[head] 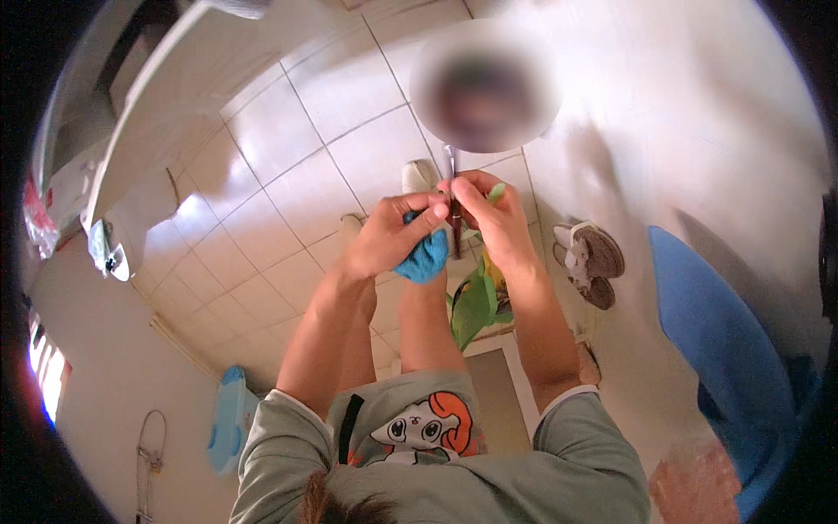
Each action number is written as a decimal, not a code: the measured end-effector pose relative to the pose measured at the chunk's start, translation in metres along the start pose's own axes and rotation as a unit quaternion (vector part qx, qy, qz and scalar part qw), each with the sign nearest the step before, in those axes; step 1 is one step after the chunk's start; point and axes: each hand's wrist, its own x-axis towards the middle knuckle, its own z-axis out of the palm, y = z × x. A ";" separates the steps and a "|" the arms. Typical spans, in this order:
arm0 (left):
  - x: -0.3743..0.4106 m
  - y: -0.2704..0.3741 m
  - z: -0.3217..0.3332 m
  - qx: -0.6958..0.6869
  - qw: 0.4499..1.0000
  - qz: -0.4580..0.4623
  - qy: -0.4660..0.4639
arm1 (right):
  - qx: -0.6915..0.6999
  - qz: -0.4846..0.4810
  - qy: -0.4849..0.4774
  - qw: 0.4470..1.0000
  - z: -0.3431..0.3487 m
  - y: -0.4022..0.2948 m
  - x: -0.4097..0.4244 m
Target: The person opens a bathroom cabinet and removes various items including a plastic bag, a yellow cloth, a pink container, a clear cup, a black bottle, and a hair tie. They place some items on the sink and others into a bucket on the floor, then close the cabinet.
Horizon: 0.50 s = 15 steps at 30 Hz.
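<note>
My left hand (399,229) is closed on a bundled blue cloth (425,255), which bulges out below its fingers. My right hand (488,209) pinches a slim brush-like tool (456,229) with a dark lower end and a shiny upper end. The fingertips of both hands meet at this tool, in front of my body. Just below my right hand are the broad green leaves (474,308) of a plant, partly hidden by the forearm. Whether the cloth touches the tool cannot be told.
Pale tiles cover the floor (288,216). Shoes (596,252) stand or hang at the right, near a blue cloth (713,327). A light-blue plastic tub (228,419) is at the lower left. A blurred oval hides what lies beyond my hands. A white panel edge (131,111) runs along the upper left.
</note>
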 end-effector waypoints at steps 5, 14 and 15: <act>-0.098 0.056 0.005 0.002 0.998 0.048 -0.035 | -0.036 -0.082 -0.001 0.996 0.056 -0.042 -0.072; -0.301 0.136 0.025 -0.124 0.977 0.093 -0.145 | -0.095 -0.218 -0.138 0.962 0.170 -0.131 -0.231; -0.328 0.143 0.023 -0.164 0.968 0.106 -0.158 | -0.090 -0.218 -0.159 0.959 0.192 -0.142 -0.251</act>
